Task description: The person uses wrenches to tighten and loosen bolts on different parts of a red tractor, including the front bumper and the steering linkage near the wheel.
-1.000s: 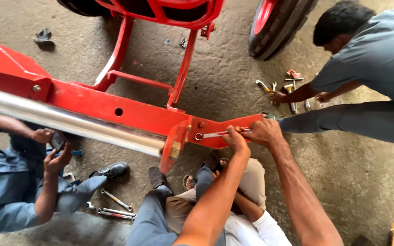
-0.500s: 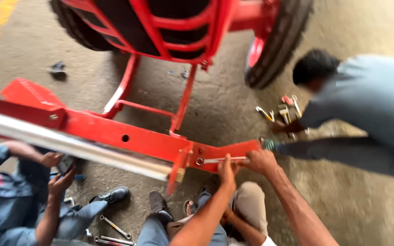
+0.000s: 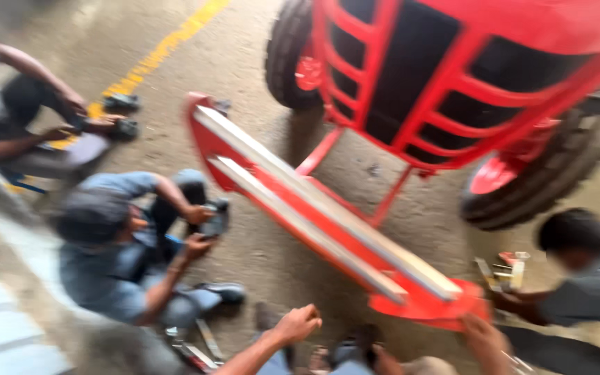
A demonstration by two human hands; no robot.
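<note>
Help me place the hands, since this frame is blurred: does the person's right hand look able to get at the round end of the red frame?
Probably yes. The right hand sits right at the edge of the red frame's round end, with nothing showing between them; blur hides whether they touch. The left hand is apart, over the floor.

A grey concrete floor [image 3: 258, 250] is seen, marked by a yellow painted line [image 3: 168, 45]. Wrenches [image 3: 199, 344] are laid on it, loose metal parts [image 3: 501, 272] are gathered nearby, and black tyres [image 3: 536, 187] are rested on it.
</note>
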